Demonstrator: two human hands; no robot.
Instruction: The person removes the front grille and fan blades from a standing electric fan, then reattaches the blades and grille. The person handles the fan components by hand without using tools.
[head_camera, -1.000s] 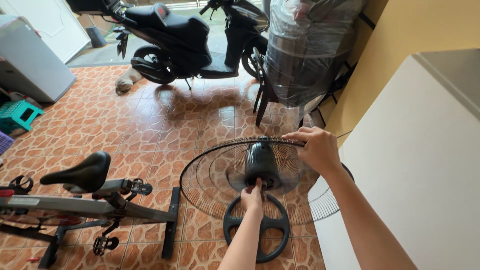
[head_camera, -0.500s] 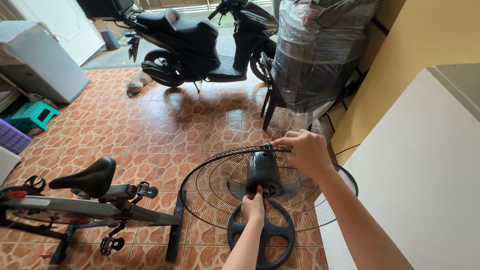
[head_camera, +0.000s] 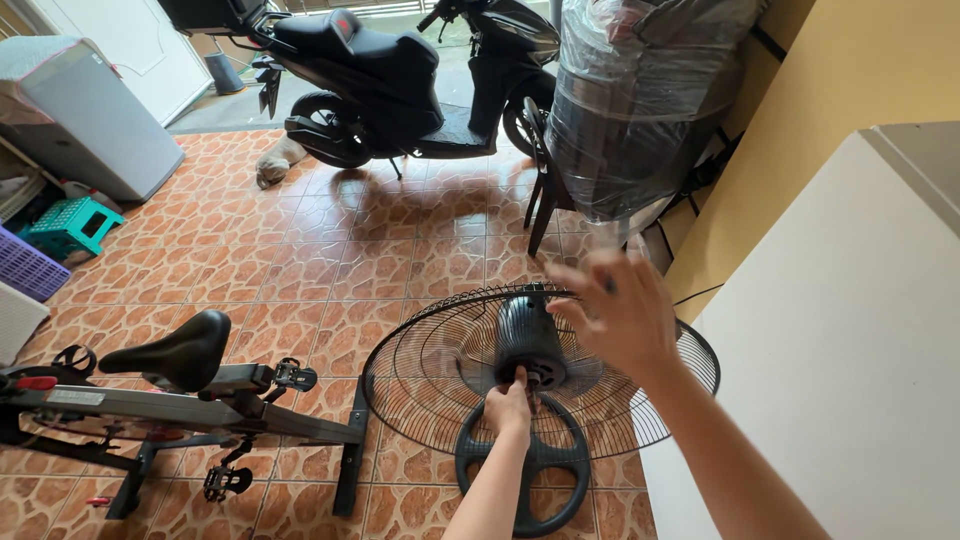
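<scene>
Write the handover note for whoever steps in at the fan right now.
Left hand: closed on the hub at the centre of the fan's motor, inside the wire grille.
Right hand: open, blurred, lifted off the grille's top rim, holding nothing.
Fan stands on its round base on the tiled floor.
Done: no blades or front grille visible.
Left: the hub part is not yet off.

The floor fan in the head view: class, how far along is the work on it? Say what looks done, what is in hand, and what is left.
Done: no blades or front grille show on the fan; only the rear wire grille surrounds the dark motor housing.
In hand: the left hand grips at the motor's hub, above the round base; the right hand is open and blurred, off the grille.
Left: the rear grille is on the motor.
</scene>
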